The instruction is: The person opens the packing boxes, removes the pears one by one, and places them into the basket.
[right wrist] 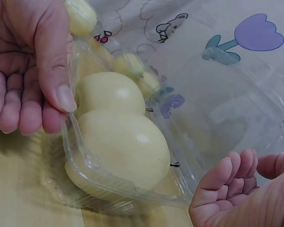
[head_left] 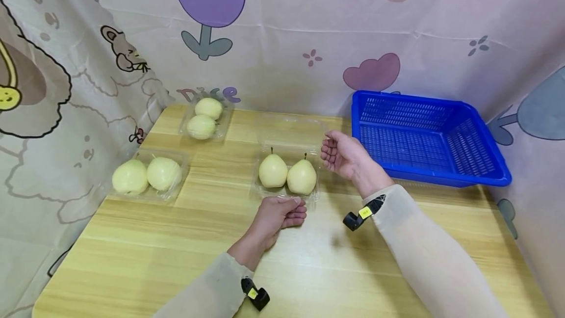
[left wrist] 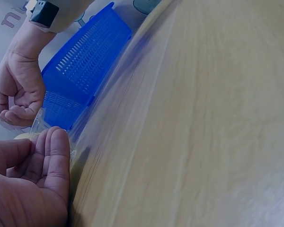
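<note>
A clear plastic box holds two pale yellow pears, stems up, its lid raised at the back. My left hand pinches the near rim between thumb and fingers; in the right wrist view the left thumb lies on the rim. At the lid's right edge is my right hand, fingers curled and thumb against the plastic; its exact contact is partly hidden. The left wrist view shows both the left hand and the right hand with curled fingers.
Two more clear boxes with two pears each stand on the wooden table, one at the left, one at the back left. A blue perforated basket sits at the back right, before a patterned curtain.
</note>
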{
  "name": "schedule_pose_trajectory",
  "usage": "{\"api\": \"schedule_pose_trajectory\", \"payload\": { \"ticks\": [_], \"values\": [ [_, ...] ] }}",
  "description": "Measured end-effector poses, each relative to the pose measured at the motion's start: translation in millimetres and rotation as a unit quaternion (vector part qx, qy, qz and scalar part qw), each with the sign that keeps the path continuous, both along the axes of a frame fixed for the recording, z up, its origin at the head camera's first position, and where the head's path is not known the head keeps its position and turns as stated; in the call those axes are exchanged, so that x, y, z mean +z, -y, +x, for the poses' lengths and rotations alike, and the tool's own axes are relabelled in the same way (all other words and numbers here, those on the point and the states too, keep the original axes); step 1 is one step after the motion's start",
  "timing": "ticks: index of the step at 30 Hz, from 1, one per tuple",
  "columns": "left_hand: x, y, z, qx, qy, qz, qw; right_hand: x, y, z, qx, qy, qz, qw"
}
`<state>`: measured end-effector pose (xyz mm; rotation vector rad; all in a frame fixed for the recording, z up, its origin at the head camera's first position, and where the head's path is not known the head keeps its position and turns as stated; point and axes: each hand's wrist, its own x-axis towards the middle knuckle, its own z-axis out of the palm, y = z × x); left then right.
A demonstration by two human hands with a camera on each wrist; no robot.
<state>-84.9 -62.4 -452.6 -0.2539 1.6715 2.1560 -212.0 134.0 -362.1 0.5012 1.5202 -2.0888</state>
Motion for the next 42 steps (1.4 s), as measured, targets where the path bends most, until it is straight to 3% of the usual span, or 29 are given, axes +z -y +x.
{"api": "schedule_pose_trajectory", "payload": {
  "ticks": [42],
  "values": [
    [-2.2, 1.6, 0.1, -0.005, -0.007, 0.009, 0.9999, -8.5, 2.3, -3.3, -0.023, 0.005, 0.02, 0.9995]
  ]
}}
